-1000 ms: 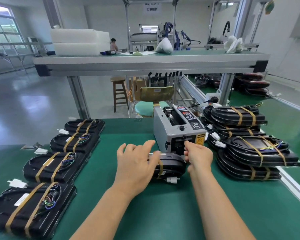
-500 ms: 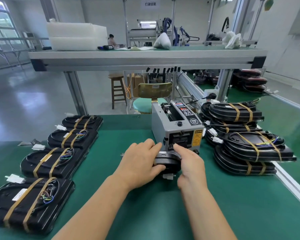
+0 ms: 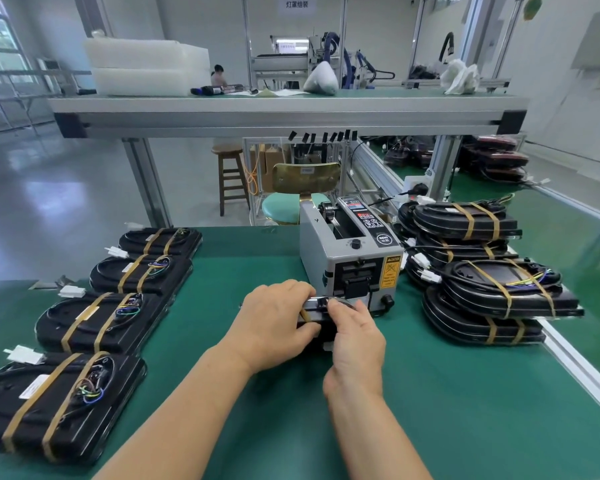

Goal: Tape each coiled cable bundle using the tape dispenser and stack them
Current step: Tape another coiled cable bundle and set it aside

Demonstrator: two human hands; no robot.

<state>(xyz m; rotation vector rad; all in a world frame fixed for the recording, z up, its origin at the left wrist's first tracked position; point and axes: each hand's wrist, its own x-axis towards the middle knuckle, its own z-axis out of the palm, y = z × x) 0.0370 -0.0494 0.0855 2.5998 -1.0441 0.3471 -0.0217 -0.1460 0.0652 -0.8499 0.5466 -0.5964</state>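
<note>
Hands are both down on one cable bundle (image 3: pixel 317 310) now, so close that they almost touch. The left hand (image 3: pixel 274 320) lies over the left end, with its fingers curled on top and its thumb along the near side, holding it in place. The right hand (image 3: pixel 355 336) curls round the right end, and its thumb and first finger pinch at the top edge. A second ago that right hand was up at the mouth of the tape dispenser (image 3: pixel 350 258), with its fingers at the slot. It has come back to the bundle since then, so I think it brought a new bit of tape and is pressing it on (the fingers hide the piece, so I can't be sure). One tan band (image 3: pixel 305 314) shows on the bundle by the left fingers. The bundle sits on the green table (image 3: pixel 465 410), just in front of the dispenser. On the left lies a row of four taped bundles (image 3: pixel 97 320), each with two bands. On the right is a pile (image 3: pixel 482 271) of more taped ones. So this looks like the second band going on. Once it is rubbed flat, this bundle should be ready to join the others.
</note>
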